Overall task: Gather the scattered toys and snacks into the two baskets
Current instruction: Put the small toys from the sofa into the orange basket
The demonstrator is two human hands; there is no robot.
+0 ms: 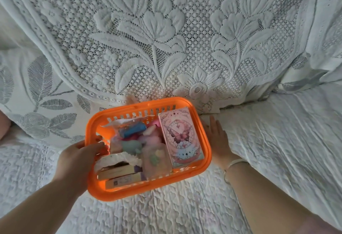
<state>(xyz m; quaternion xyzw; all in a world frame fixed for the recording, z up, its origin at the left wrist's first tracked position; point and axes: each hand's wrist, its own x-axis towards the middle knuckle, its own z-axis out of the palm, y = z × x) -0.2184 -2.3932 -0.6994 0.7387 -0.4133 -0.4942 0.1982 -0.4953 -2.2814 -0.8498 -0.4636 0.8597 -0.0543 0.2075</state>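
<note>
Low in the frame's middle, my left hand [79, 157] grips the slotted orange plastic basket's [206, 141] left rim; my right hand [218, 139] lies flat-fingered beside its right wall on quilted bedding [277, 141].

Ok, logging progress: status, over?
Left hand grips orange basket rim. Right hand open, flat beside it. Basket full. Nothing in the way.

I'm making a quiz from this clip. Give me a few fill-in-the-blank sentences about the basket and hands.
1. The basket is coloured ____.
2. The box with the butterfly picture lies along the basket's ____ side.
3. The ____ hand grips the basket's rim.
4. The right hand lies flat ____ the basket.

Missing words: orange; right; left; beside
</note>
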